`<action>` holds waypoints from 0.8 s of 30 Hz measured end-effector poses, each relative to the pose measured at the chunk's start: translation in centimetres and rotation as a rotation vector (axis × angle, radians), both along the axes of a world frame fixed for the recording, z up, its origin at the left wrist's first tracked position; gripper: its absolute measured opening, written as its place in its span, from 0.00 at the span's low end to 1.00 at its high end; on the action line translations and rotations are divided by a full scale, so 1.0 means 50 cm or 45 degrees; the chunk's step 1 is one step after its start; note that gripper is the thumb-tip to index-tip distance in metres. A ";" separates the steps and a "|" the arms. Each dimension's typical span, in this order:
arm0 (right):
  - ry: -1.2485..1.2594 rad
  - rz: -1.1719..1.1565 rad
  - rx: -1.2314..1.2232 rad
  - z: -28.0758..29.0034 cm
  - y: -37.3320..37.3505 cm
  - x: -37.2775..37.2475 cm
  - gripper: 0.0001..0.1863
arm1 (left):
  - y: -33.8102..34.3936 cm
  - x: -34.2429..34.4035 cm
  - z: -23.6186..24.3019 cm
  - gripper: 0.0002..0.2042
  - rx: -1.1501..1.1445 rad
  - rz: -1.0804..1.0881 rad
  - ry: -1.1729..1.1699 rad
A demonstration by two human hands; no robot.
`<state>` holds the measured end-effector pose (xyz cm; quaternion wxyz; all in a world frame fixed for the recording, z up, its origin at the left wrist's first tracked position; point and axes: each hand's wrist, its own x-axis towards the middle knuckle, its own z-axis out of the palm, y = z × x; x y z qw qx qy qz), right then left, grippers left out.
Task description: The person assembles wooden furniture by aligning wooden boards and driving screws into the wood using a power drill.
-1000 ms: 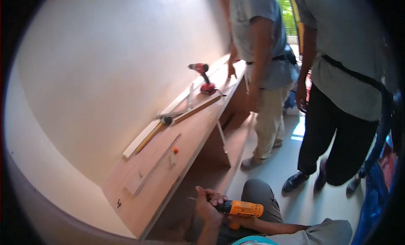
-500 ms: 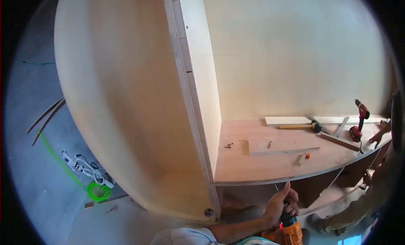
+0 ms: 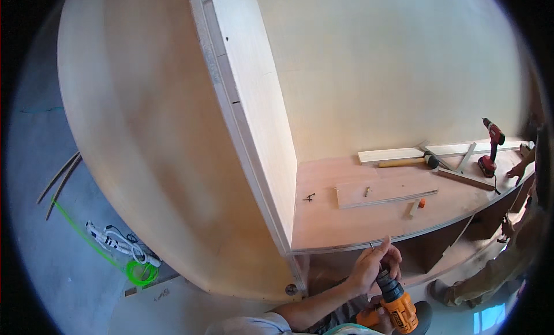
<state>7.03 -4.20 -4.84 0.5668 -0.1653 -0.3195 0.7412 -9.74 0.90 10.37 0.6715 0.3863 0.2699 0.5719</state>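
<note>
An orange cordless drill (image 3: 398, 306) points up and away from me, a thin bit (image 3: 371, 245) at its front. My left hand (image 3: 369, 268) has its fingers curled around the drill's front end. My right hand (image 3: 381, 316) grips the drill lower down, partly hidden by it. Just beyond them is the curved front edge of the pink plywood shelf (image 3: 317, 222). It holds small screws (image 3: 309, 198), a loose board (image 3: 386, 199), a small block with an orange piece (image 3: 415, 206), a mallet (image 3: 404, 162), wood strips (image 3: 386, 154) and a red drill (image 3: 491, 150) standing upright.
A tall white panel (image 3: 254, 104) rises left of the shelf, beside a curved plywood side (image 3: 144, 133). Green hose (image 3: 141, 271), a white power strip (image 3: 109, 237) and slats (image 3: 60, 179) lie at far left. At right, a person's hand (image 3: 519, 168) reaches the shelf and a leg (image 3: 490, 280) stands near.
The view has swung left from the two standing people to face the cabinet. In the last half second my hands and the drill have risen slightly and shifted toward the shelf edge.
</note>
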 end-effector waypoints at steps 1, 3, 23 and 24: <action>0.014 0.026 0.000 -0.001 -0.005 -0.009 0.21 | 0.004 -0.010 -0.001 0.34 0.001 0.001 0.008; 0.033 0.053 0.012 0.003 -0.017 -0.018 0.21 | 0.011 -0.034 0.014 0.34 0.150 0.180 0.008; -0.021 -0.191 0.080 -0.021 -0.054 0.035 0.23 | 0.093 -0.330 0.122 0.15 0.240 1.176 2.278; -0.042 -0.200 0.054 -0.037 -0.055 0.039 0.24 | 0.097 -0.321 0.113 0.15 0.248 1.159 2.275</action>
